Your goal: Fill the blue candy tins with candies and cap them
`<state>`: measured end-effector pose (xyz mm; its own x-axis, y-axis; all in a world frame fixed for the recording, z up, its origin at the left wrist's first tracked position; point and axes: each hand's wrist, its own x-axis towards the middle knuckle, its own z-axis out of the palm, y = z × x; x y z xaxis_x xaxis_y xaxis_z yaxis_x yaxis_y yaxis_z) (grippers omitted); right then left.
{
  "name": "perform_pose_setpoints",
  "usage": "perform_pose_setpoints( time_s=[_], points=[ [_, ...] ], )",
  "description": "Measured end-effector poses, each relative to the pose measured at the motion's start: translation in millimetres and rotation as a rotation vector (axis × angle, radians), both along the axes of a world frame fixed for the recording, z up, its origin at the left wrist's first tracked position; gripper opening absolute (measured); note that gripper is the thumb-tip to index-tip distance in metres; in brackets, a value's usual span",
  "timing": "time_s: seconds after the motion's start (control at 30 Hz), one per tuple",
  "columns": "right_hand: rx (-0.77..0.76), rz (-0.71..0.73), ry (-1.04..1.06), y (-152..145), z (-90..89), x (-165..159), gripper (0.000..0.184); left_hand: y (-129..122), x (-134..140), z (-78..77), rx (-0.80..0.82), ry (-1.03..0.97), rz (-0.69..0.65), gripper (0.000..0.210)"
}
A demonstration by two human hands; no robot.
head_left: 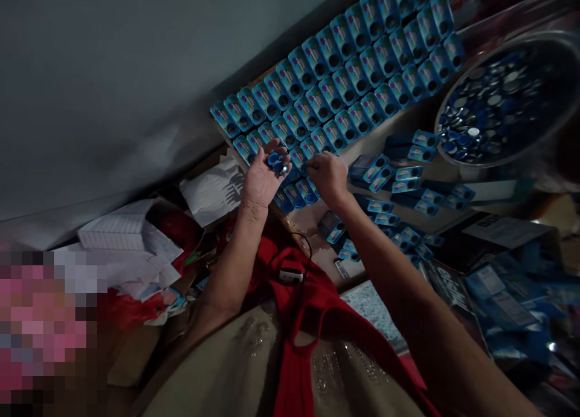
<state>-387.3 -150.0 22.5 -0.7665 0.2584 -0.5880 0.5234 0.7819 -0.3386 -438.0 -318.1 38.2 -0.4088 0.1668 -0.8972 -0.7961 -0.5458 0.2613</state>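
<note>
Palm up, my left hand (259, 178) cups several small round blue-and-silver caps (274, 160) over the near end of the rows. My right hand (330, 176) is beside it, its fingers pinched together low over the blue boxes; what sits between the fingertips is too small to make out. Blue boxes (320, 104) with a round opening at one end stand in long rows along the wall side of the table. In the few nearest boxes (310, 196), below my hands, the round openings show blue instead of dark.
A large tub (446, 112) of loose blue and silver caps stands at the right. Loose blue boxes (380, 169) lie in piles between the rows and my right arm. Dark cartons (498, 229) lie at right; papers (113, 226) and a white bag (212, 190) are at left.
</note>
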Motion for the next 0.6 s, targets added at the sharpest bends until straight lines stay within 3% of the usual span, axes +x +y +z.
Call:
perform_pose_setpoints(
  time_s=[0.13, 0.27, 0.37, 0.5, 0.6],
  points=[
    [0.111, 0.082, -0.105, -2, -16.0, -23, 0.024, 4, 0, -3.1, 0.077, -0.018, -0.077, 0.028],
    [0.083, 0.061, -0.105, 2, -26.7, -35, 0.035, 4, 0, -6.5, 0.084, -0.018, -0.064, 0.026],
    [0.022, 0.049, -0.025, 4, -19.4, -28, 0.027, 4, 0, -3.9, 0.071, -0.003, -0.064, 0.026],
    [-0.108, -0.019, 0.113, -3, 3.6, 0, 0.017, 7, 0, 2.4, 0.025, 0.006, -0.097, 0.038],
    [-0.237, 0.091, 0.302, -10, 10.3, 18, 0.025, 12, 1, 3.4, 0.026, -0.019, -0.102, 0.046]
  ],
)
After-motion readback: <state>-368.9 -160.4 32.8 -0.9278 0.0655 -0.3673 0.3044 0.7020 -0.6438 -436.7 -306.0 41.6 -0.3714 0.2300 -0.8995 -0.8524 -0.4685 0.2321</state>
